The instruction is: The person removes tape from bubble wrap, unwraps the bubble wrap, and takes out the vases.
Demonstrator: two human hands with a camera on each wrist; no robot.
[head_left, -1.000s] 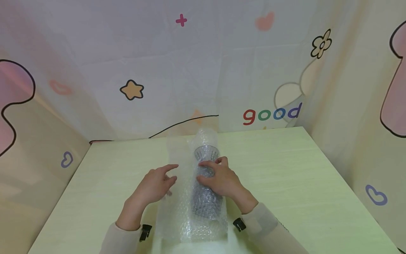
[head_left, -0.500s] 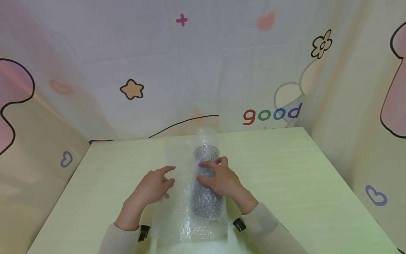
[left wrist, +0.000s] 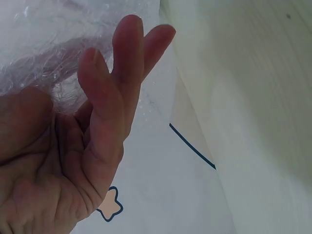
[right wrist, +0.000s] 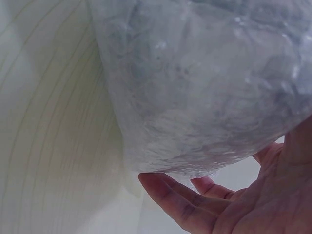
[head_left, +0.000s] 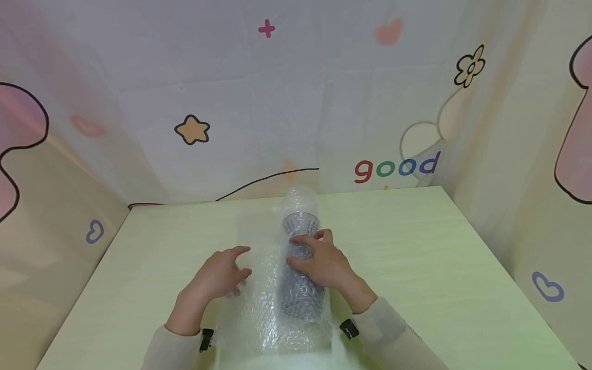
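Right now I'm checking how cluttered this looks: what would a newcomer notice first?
Probably the grey bundle in bubble wrap, mid-table, with the right hand on it. Next, perhaps, the multicoloured word "good" on the backdrop, right of centre, and the outlined orange star left of centre.

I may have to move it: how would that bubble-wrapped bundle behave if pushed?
The bundle looks rounded and lies on its side, so it may roll. The bubble wrap spread beside it looks thin and see-through, so likely floppy.
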